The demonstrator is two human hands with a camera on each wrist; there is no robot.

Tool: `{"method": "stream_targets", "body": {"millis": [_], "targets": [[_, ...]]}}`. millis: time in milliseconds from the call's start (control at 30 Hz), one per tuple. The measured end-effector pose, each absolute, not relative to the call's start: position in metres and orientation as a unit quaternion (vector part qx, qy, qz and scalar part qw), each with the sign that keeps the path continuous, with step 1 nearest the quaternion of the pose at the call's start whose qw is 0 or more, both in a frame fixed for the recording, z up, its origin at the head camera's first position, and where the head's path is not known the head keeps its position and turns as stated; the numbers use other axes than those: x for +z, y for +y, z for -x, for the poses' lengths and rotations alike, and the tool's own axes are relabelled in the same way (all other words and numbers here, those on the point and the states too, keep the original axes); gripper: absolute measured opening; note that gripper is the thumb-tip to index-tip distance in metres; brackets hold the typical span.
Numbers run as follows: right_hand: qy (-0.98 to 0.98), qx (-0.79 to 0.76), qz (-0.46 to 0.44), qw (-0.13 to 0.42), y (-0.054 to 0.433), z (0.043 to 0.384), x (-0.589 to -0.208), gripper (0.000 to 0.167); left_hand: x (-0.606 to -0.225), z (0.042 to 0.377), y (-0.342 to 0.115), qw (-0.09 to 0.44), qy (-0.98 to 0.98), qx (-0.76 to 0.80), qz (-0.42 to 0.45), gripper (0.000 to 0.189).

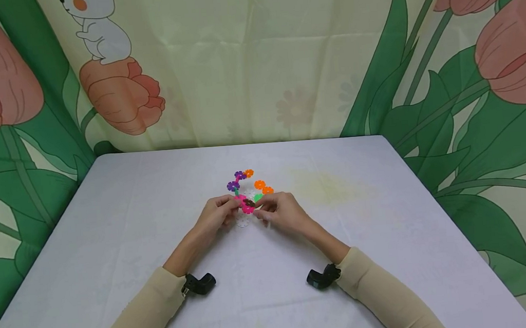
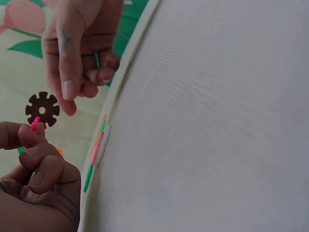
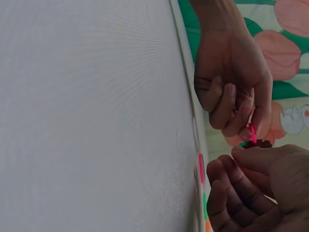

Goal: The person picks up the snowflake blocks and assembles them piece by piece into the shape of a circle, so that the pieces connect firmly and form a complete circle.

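Note:
Toothed plastic snowflake discs lie in front of me. My left hand (image 1: 216,213) pinches a pink disc (image 2: 35,123) by its edge between thumb and forefinger. A brown disc (image 2: 42,110) stands slotted against that pink one, its face toward the left wrist view. My right hand (image 1: 282,211) is on its other side, thumb and forefinger extended, fingertips right at the brown disc's rim. Beyond the hands, purple discs (image 1: 233,186) and an orange disc (image 1: 249,173) curve away in a joined row. A green disc (image 1: 258,198) shows beside the right fingers.
More orange discs (image 1: 260,185) sit just beyond the right hand. Pale, clear-looking discs (image 1: 242,221) lie under the hands. A white cloth covers the table (image 1: 366,238), and a curtain with printed tulips (image 1: 255,61) hangs behind its far edge.

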State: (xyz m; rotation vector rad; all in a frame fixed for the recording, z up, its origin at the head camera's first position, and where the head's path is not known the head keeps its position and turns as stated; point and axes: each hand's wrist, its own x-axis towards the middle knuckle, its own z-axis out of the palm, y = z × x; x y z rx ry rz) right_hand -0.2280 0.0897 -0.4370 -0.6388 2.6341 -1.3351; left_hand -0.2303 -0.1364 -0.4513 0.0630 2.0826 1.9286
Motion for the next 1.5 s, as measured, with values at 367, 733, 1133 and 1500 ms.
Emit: {"method": "stream_targets", "body": {"millis": [367,733,1133,1500], "targets": [[0.876,-0.377,0.277,0.116,0.078,0.233,-0.446,0.027,-0.453,0.232,-0.140,0.163,0.701,0.694,-0.026,0.025],[0.903,-0.315,0.271,0.107,0.066,0.233,-0.444,0.033,-0.449,0.234,-0.140,0.160,0.697,0.699,-0.028,0.025],[0.898,-0.351,0.232,0.125,0.070,0.229,-0.440,0.020,-0.448,0.233,-0.139,0.156,0.692,0.704,-0.028,0.024],[0.875,-0.405,0.194,0.182,0.092,0.229,-0.437,0.013,-0.448,0.233,-0.140,0.159,0.692,0.703,-0.034,0.025]]}}
